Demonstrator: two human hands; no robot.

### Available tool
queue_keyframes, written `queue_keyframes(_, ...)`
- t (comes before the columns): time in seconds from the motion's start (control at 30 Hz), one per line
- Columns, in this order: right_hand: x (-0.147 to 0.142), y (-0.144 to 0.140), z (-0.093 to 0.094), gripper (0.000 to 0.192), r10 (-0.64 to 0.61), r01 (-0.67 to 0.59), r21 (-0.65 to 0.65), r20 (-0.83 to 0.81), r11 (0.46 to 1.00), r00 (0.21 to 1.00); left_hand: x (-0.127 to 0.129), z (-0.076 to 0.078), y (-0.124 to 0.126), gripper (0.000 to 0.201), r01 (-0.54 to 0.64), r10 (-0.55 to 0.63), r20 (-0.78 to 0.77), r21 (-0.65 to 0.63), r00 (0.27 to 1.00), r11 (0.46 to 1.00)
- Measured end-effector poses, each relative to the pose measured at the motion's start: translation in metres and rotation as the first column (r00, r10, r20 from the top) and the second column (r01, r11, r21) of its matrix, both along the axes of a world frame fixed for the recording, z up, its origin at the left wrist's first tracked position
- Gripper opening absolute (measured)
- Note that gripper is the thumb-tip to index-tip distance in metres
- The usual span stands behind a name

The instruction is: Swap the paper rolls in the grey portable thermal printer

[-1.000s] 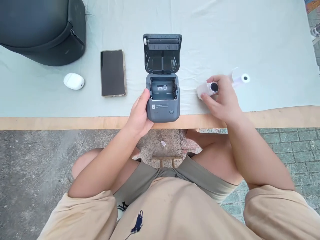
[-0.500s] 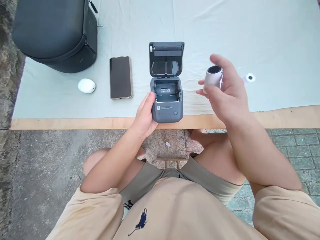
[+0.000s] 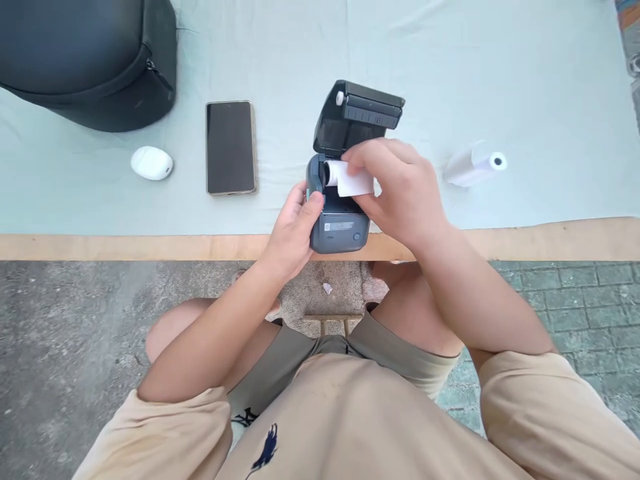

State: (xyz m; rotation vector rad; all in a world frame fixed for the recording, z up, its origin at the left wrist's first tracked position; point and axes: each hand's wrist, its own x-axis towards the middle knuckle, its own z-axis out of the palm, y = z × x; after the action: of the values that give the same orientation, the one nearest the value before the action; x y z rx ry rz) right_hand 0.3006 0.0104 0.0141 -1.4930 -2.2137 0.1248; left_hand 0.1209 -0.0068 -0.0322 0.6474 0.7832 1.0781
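My left hand (image 3: 296,227) is closed around the left side of a dark grey label printer (image 3: 340,237), which sits tilted near the table's front edge. Its hinged lid stands raised, showing a black roller inside. In my right hand (image 3: 395,183) is a white paper roll (image 3: 356,181), gripped between thumb and fingers at the mouth of the printer's compartment. The roll's dark end faces the left inner wall, and a loose flap of paper hangs toward the front. My fingers hide the roll's right end, so I cannot tell whether it is fully seated.
Another white paper roll (image 3: 475,165) lies to the right on the pale cloth (image 3: 550,100). To the left are a smartphone (image 3: 231,148), a white rounded case (image 3: 152,163) and a large black zippered bag (image 3: 95,67). The wooden table edge (image 3: 125,247) runs along the front.
My right hand has carried the paper roll leftward from beside the printer into its open compartment. The printer has turned and tilted in my left hand.
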Motion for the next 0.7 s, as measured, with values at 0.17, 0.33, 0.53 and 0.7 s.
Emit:
queue_keyframes(0.17,0.0,-0.004,-0.005,0.016,0.053,-0.053,0.064,0.012,0.997,0.999,0.002,0.002,-0.003,0.028,-0.008,0.009,0.018,-0.002,1.0,1.0)
queue_keyframes(0.33,-0.006,-0.017,-0.01,0.022,0.041,-0.031,0.24,-0.034,0.97,0.999,0.002,0.003,0.001,0.025,-0.013,0.013,0.018,-0.033,1.0,0.999)
queue_keyframes(0.53,-0.006,-0.026,-0.014,0.024,0.282,-0.243,0.245,-0.143,0.939,0.949,-0.006,-0.003,0.005,0.042,0.034,-0.034,0.011,0.003,0.999,0.999)
queue_keyframes(0.7,0.005,-0.022,-0.018,0.011,0.23,-0.157,0.283,-0.246,0.946,0.942,-0.007,-0.007,0.007,0.071,0.081,-0.081,-0.012,0.006,0.997,0.997)
